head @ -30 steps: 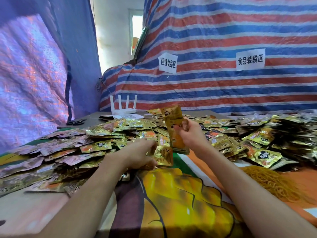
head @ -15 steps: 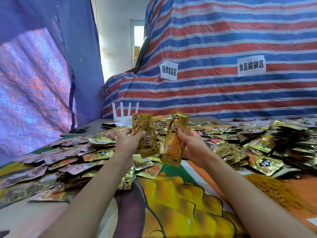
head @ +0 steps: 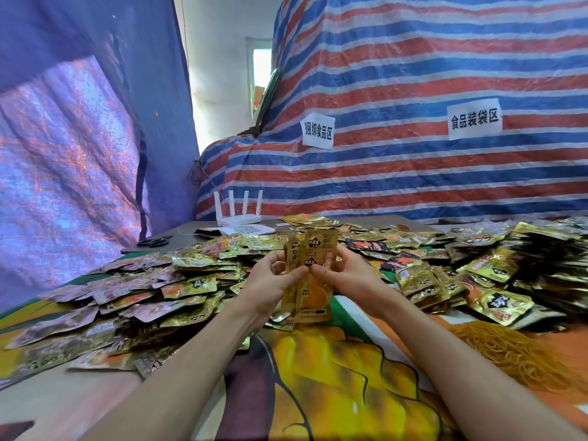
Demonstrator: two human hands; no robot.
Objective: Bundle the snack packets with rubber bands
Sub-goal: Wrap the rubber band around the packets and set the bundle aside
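A small upright stack of gold and orange snack packets [head: 313, 272] stands between my two hands above the table's middle. My left hand [head: 270, 283] grips the stack's left side, thumb across the front. My right hand [head: 342, 275] grips its right side. A wide heap of loose gold snack packets [head: 191, 281] covers the table from left to right behind the hands. A pile of yellow rubber bands [head: 506, 351] lies on the table at the right, beside my right forearm.
A printed cloth with a yellow and orange picture [head: 334, 377] covers the near table. A white router [head: 238, 214] and black scissors [head: 156, 241] lie at the back left. Striped tarpaulin [head: 413, 154] with two paper labels hangs behind.
My left hand picked a packet from the heap, raised it, and brought it against the packets in my right hand. Both hands now hold one stack together.
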